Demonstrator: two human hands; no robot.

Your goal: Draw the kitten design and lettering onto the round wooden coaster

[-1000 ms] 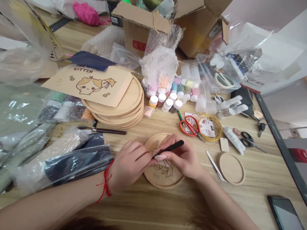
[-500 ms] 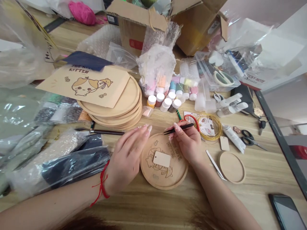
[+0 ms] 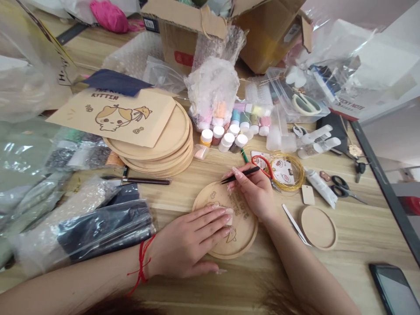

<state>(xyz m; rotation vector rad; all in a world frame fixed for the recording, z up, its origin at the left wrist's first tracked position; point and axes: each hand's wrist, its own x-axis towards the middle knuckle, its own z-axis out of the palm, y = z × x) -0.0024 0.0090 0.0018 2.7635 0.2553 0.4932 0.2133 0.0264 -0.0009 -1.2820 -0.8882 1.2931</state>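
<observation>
The left hand (image 3: 187, 239) hides much of the engraved wooden disc (image 3: 243, 234)

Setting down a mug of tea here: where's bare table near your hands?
Bare wood shows between the small wooden tray and the phone, and below the engraved wooden disc. Behind and left, paint jars and plastic bags crowd.
</observation>
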